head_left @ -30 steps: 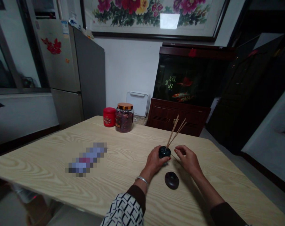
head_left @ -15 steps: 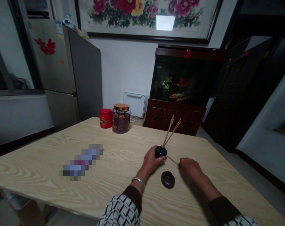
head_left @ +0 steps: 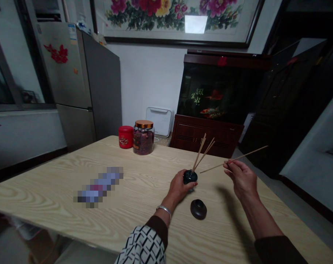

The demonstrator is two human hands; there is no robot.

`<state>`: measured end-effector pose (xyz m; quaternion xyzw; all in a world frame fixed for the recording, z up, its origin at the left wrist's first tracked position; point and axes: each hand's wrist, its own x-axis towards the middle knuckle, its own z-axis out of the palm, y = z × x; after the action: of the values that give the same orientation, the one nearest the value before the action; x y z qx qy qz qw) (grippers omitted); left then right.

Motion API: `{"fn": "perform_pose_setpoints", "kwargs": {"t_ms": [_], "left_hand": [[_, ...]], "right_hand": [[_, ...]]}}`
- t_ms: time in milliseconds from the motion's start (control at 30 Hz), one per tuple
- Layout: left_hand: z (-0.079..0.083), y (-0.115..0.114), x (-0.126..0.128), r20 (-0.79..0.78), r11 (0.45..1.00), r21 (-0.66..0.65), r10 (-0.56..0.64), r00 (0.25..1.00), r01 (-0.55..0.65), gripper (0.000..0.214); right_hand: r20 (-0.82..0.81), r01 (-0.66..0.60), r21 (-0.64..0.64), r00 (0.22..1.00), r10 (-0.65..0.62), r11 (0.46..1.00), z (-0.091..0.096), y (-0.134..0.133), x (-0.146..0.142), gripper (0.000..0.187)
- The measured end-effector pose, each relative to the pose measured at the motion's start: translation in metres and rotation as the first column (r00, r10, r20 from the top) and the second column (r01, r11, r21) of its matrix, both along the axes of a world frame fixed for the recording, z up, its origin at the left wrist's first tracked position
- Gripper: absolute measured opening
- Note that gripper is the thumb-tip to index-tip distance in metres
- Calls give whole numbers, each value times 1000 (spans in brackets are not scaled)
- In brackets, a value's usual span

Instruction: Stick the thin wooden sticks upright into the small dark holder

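Note:
My left hand [head_left: 179, 185] is wrapped around a small dark glossy bottle [head_left: 190, 177] standing on the table. Several thin reed sticks [head_left: 201, 152] rise from its mouth and lean to the right. Between the thumb and fingers of my right hand [head_left: 242, 176] is a single reed stick [head_left: 254, 152], held in the air right of the bottle. Its lower left end is close to the bottle's mouth but apart from it. A dark brown round lid [head_left: 198, 209] with a knob lies on the table just in front of the bottle.
On the wood-grain table [head_left: 144, 212], a red canister [head_left: 125, 137] and a copper-lidded glass jar [head_left: 143, 138] stand at the back. A blurred-out flat item [head_left: 100, 187] lies at the left. Beyond are a fridge [head_left: 103, 84] and a fish tank [head_left: 227, 91].
My right hand has lifted from near the tabletop, up and to the right, and the reed stick in it now shows at full length. My left hand still holds the bottle.

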<state>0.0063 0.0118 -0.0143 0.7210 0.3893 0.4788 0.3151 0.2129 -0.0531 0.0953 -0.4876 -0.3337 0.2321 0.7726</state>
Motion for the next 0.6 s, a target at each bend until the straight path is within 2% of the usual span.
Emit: {"fn": "perform_pose_setpoints", "kwargs": {"t_ms": [100,300,433,600], "left_hand": [[-1,1,0,7,1000,0,-11,1000,11,63],[0,1,0,7,1000,14,-15,1000,15,60],[1,0,0,18,1000,12,-13,1000,12,60],[1,0,1,7,1000,14,-6,1000,6,59]], "right_hand": [[81,12,86,997,-19,996,6,8,-17,29],[269,-42,83,963,18,996,2,20,-33,26],[372,-100,38,925,79,994,-2,25,-43,26],[498,-128,-88,854,155,988,-11,33,-55,28]]}}
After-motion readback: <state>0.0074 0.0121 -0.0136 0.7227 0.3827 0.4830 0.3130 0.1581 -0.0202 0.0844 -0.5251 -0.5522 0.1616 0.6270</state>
